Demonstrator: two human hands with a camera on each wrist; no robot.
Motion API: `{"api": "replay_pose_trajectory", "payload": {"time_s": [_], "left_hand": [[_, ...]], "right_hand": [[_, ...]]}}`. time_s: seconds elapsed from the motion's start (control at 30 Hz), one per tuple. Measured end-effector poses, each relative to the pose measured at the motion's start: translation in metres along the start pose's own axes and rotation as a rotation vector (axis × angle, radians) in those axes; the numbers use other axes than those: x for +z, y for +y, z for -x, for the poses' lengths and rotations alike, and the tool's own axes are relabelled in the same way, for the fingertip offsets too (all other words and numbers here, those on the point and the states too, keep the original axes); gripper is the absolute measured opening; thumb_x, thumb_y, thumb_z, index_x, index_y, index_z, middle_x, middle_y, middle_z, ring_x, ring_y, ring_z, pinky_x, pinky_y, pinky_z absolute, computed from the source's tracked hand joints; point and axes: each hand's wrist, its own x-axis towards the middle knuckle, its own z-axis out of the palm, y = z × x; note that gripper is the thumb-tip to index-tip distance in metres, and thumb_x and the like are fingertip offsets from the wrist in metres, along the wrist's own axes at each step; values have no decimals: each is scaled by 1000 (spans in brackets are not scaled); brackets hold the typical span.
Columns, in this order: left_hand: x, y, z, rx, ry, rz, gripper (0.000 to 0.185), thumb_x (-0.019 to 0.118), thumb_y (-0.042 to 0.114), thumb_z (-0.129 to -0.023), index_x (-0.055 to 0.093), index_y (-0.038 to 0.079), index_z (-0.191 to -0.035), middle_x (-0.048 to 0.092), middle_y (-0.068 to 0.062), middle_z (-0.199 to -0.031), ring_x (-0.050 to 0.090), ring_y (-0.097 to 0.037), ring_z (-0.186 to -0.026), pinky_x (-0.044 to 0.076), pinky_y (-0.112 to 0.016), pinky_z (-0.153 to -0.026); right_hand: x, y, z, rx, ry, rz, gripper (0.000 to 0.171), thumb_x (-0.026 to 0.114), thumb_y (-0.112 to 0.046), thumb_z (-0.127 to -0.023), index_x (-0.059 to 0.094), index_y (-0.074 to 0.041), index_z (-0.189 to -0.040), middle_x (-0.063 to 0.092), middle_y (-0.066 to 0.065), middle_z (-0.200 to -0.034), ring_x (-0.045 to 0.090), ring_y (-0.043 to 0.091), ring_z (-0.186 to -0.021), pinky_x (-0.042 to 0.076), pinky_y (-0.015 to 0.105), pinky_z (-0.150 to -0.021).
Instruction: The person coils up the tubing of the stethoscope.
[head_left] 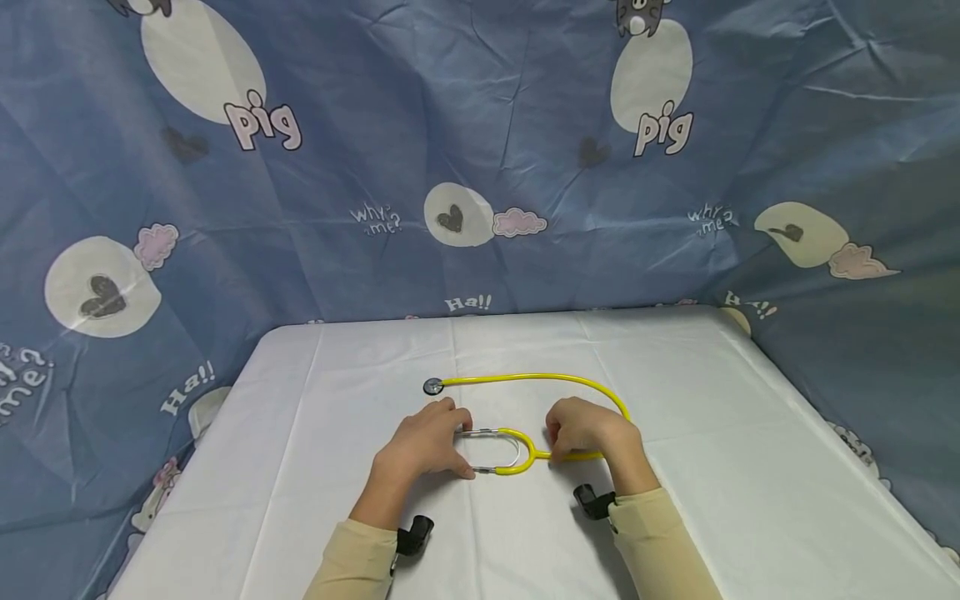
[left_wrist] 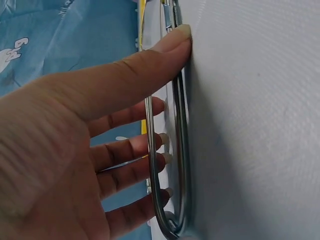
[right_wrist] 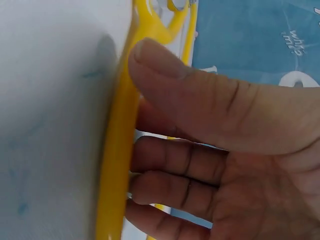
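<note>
A stethoscope with yellow tubing (head_left: 540, 377) lies on a white-covered table, its round chest piece (head_left: 432, 387) at the far left end of a wide loop. My left hand (head_left: 423, 442) grips the metal ear tubes (left_wrist: 181, 130), thumb on the near side and fingers on the far side. The earpieces are hidden under that hand in the head view. Just right of the yellow fork (head_left: 532, 454), my right hand (head_left: 588, 427) pinches the single tube (right_wrist: 116, 165) between thumb and curled fingers. The tubing stays at table level.
White cloth covers the table (head_left: 337, 375). Behind it and along both sides hangs a blue patterned curtain (head_left: 315, 250). Black wrist cameras (head_left: 415, 535) are strapped at both beige sleeves (head_left: 663, 542).
</note>
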Motion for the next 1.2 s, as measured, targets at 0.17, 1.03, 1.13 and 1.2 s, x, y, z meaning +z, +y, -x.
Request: {"api": "replay_pose_trajectory", "payload": {"time_s": [0.17, 1.03, 1.13, 1.2], "left_hand": [[0, 1, -1, -5, 14, -1, 55, 95, 45, -56, 70, 24, -101, 54, 7, -91, 49, -13, -80, 45, -37, -66], [-3, -5, -8, 26, 98, 36, 32, 88, 43, -68, 79, 28, -95, 66, 16, -75, 52, -6, -68, 41, -30, -62], [-4, -5, -8, 47, 130, 62, 18, 85, 42, -72, 76, 31, -84, 59, 17, -66, 48, -6, -63, 37, -29, -57], [-5, -5, -8, 71, 160, 68, 15, 84, 40, -74, 73, 31, -76, 53, 15, -62, 45, -6, -60, 34, -28, -54]], "right_hand": [[4, -1, -2, -7, -7, 11, 18, 83, -5, -71, 67, -13, -67, 55, -6, -64, 47, 11, -63, 37, 25, -57], [-5, 10, -11, -78, 63, -73, 18, 78, -4, -75, 65, -13, -67, 56, -5, -65, 49, 12, -65, 39, 27, -61], [-6, 12, -11, -97, 92, -85, 17, 78, -4, -76, 65, -11, -68, 56, -4, -66, 49, 13, -65, 41, 28, -62], [-7, 14, -11, -103, 97, -95, 16, 77, -5, -77, 65, -11, -68, 56, -4, -66, 49, 13, -66, 41, 28, -63]]}}
